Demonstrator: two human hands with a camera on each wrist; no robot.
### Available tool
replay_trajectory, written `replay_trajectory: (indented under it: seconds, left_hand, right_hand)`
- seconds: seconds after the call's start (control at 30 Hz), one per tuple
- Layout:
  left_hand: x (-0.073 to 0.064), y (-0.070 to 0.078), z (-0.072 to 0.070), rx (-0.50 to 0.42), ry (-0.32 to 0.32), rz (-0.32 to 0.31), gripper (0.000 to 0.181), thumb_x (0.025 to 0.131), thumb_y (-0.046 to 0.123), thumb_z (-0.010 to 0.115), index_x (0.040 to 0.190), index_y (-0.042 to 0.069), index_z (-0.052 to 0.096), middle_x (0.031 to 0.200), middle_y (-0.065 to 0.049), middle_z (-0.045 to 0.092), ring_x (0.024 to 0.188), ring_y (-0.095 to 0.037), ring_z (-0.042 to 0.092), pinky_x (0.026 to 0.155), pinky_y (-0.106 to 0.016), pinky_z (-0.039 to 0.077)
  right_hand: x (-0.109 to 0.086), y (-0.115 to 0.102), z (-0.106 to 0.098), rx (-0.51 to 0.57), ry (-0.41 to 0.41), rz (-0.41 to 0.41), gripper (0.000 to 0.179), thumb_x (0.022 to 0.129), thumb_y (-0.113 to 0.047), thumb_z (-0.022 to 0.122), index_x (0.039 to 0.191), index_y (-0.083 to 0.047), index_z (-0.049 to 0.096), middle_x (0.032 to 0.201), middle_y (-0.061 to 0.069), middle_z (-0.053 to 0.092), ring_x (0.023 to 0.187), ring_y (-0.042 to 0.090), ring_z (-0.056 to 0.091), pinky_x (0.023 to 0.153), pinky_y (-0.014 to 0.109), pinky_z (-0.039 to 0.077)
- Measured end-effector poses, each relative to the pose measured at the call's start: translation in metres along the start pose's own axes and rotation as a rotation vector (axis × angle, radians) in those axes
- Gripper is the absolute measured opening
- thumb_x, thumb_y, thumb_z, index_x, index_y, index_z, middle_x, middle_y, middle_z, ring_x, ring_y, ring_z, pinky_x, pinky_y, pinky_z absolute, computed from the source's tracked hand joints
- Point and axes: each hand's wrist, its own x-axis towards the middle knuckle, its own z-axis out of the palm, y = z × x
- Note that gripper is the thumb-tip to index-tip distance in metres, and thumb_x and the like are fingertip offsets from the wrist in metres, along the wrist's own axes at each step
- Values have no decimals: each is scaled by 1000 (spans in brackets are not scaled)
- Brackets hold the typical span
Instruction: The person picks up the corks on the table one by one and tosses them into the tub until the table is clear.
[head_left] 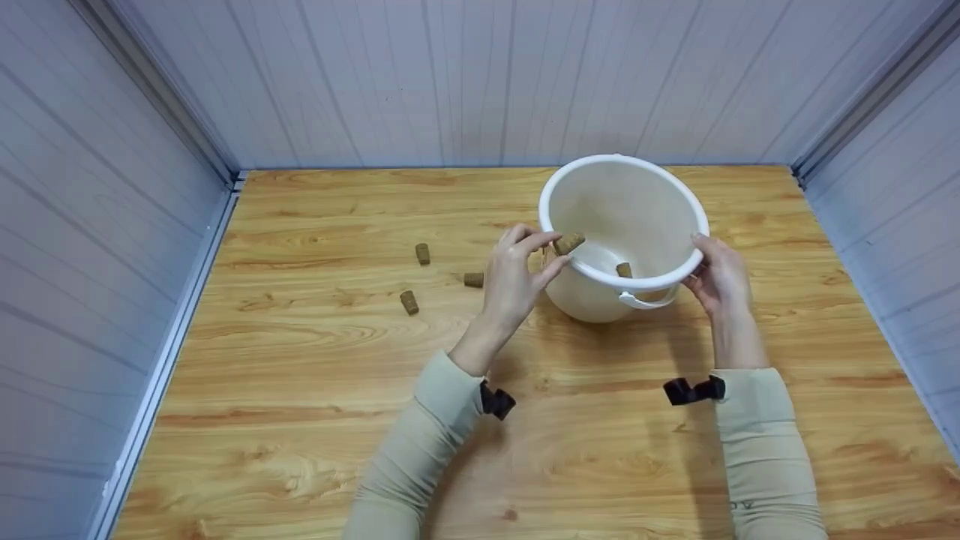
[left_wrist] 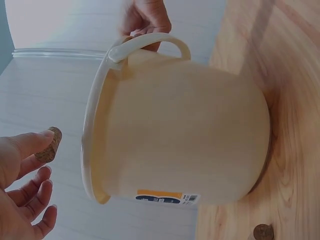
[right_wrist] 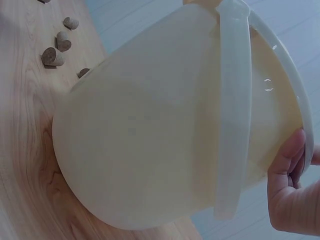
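A white plastic bucket (head_left: 589, 304) stands on the wooden table, its mouth facing up. My left hand (head_left: 514, 274) pinches a cork (head_left: 569, 243) between thumb and fingertips at the bucket's left rim. In the left wrist view, that pinched cork (left_wrist: 49, 145) shows just outside the mouth, the other fingers loosely bent. My right hand (head_left: 720, 277) grips the rim on the right side, thumb on top; in the right wrist view its thumb and fingers (right_wrist: 287, 160) hold the rim's edge. Another cork (head_left: 624, 269) lies inside, partly hidden by the near rim.
Loose corks lie left of the bucket: one farther back (head_left: 423, 253), one nearer (head_left: 409, 302), and one beside my left hand (head_left: 473, 280). The bucket's handle (head_left: 649, 301) hangs on the near side. Pale panel walls (head_left: 465, 82) border the table at the back and sides.
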Motion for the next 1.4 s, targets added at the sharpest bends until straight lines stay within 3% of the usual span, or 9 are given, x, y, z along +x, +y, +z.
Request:
replay_trajectory:
  seconds: [0.4, 0.63, 0.9, 1.4]
  left_hand:
    - [21, 16, 22, 81, -90, -15, 28, 74, 23, 72, 99, 10, 69, 88, -3, 59, 85, -13, 51, 77, -25, 37]
    - [26, 19, 31, 109, -134, -52, 28, 74, 24, 72, 100, 12, 68, 88, -1, 58, 86, -12, 51, 77, -24, 36]
    - [25, 20, 36, 104, -126, -32, 35, 73, 26, 72, 104, 10, 66, 87, 0, 58, 85, -12, 52, 80, -25, 35]
    - [20, 21, 29, 40, -91, -3, 37, 73, 25, 73, 103, 7, 62, 88, -1, 58, 85, -14, 52, 76, -25, 36]
  right_hand:
    - [1, 0, 0, 19, 3, 18, 11, 87, -8, 54, 93, 0, 51, 76, 11, 58, 66, 19, 59, 56, 28, 50]
    - [1, -1, 0, 16, 0, 5, 10, 86, -8, 54, 92, 0, 52, 76, 11, 58, 67, 20, 59, 56, 29, 50]
    - [1, -1, 0, 12, 10, 10, 11, 86, -8, 54, 94, 0, 51, 78, 11, 58, 68, 20, 59, 57, 29, 50]
    - [2, 0, -1, 28, -4, 3, 7, 87, -7, 52, 87, 0, 52, 72, 10, 58, 63, 19, 58, 54, 28, 49]
